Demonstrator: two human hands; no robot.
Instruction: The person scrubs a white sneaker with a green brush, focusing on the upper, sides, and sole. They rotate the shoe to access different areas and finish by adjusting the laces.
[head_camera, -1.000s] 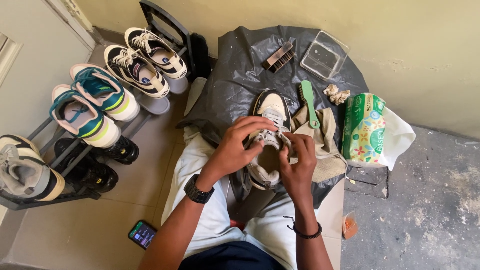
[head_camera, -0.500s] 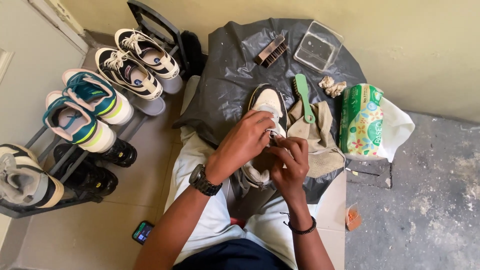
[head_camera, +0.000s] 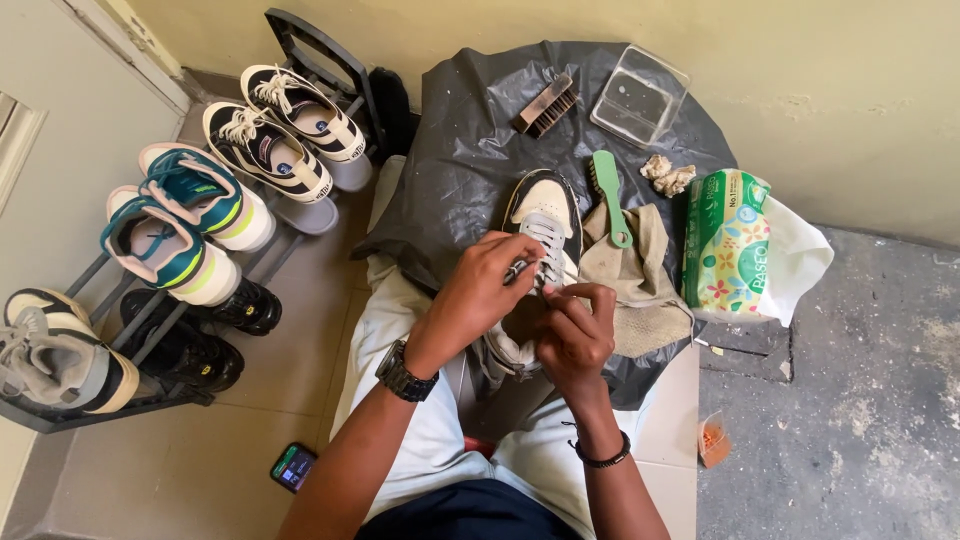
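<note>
A white sneaker (head_camera: 543, 208) with dark trim rests on my lap, toe pointing away onto a black plastic sheet (head_camera: 470, 130). My left hand (head_camera: 478, 290), with a watch on its wrist, pinches a shoelace end over the eyelets. My right hand (head_camera: 572, 335), a dark band on its wrist, grips the lace at the tongue, fingers closed on it. Both hands cover the rear half of the shoe.
A green-handled brush (head_camera: 607, 195) lies on a beige cloth (head_camera: 640, 285). A wooden brush (head_camera: 546, 106), clear plastic box (head_camera: 640, 96), crumpled rag (head_camera: 668, 177) and green tissue pack (head_camera: 724, 243) sit nearby. A shoe rack (head_camera: 150, 240) with several pairs stands left. A phone (head_camera: 293, 466) lies on the floor.
Both hands have shifted slightly along the laces, the left hand now pinching a lace end higher over the eyelets. The view has moved a little; the shoe stays on my lap.
</note>
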